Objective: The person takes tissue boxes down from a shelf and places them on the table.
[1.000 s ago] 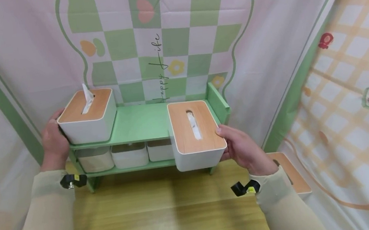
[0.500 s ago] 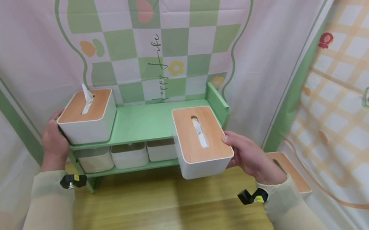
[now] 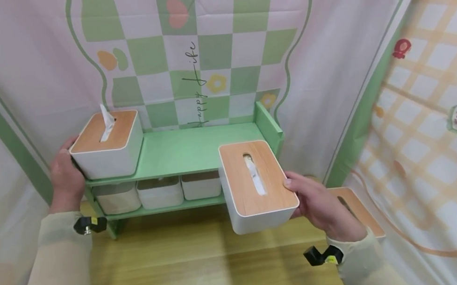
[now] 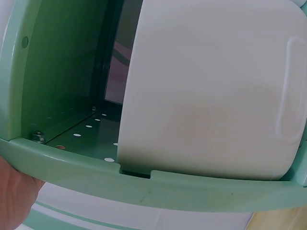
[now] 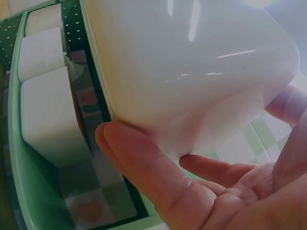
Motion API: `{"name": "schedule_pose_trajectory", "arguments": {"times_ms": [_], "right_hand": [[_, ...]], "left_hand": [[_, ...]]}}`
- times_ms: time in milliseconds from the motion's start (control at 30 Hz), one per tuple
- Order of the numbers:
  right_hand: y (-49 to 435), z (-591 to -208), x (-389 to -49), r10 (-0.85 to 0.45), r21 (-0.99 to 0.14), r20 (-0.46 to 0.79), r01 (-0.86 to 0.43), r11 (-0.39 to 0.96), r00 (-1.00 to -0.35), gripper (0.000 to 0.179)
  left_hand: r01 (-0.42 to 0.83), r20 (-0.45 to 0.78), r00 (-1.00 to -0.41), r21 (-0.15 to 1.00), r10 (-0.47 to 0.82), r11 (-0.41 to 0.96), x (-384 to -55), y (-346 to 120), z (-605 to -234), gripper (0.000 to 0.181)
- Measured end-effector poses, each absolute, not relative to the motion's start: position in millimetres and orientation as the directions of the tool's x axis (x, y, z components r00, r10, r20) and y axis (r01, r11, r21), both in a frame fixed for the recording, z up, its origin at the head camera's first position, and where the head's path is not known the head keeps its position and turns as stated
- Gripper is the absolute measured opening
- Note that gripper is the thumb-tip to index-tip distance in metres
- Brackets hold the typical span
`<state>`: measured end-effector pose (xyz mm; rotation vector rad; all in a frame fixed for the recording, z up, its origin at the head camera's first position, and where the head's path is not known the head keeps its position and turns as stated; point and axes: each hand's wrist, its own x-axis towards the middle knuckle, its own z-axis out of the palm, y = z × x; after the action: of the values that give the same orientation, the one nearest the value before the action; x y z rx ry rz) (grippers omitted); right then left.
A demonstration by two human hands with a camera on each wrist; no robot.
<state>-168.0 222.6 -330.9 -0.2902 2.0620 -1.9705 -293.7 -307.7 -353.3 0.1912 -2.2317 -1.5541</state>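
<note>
My right hand grips a white tissue box with a wooden lid, in front of the shelf's right end. The thumb lies at the lid's edge; the fingers go under the box, as the right wrist view shows. White tissue shows in the slot. At the left end of the green shelf, my left hand holds the shelf's side, its fingers partly hidden. Beside it, a second tissue box stands on the top board, a tissue sticking up.
Three white boxes, the middle one a white box, stand on the lower board. Another wooden-lidded box is partly hidden behind my right arm, by the curtain. Wooden floor lies in front; a checked cloth hangs behind.
My right hand has drawn the tissue box down, towards me and slightly right, off from over the shelf. The left hand and the box beside it have stayed put.
</note>
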Motion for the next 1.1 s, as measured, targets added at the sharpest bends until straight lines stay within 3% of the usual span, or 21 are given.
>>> {"name": "schedule_pose_trajectory", "arguments": {"times_ms": [733,1100], "right_hand": [[245.2,-347.6,-156.6,-0.295,-0.999,-0.048,0.041,0.029,-0.954,0.059],[260.8,-357.0,-159.0,-0.308,-0.999,-0.032,0.035,-0.005,-0.951,0.034]], "left_hand": [[0.113,0.233,-0.912,0.933,-0.336,0.341,-294.2,-308.9,-354.4,0.061],[0.121,0.248,-0.903,0.93,-0.349,0.348,-295.2,-310.0,-355.8,0.061]]}}
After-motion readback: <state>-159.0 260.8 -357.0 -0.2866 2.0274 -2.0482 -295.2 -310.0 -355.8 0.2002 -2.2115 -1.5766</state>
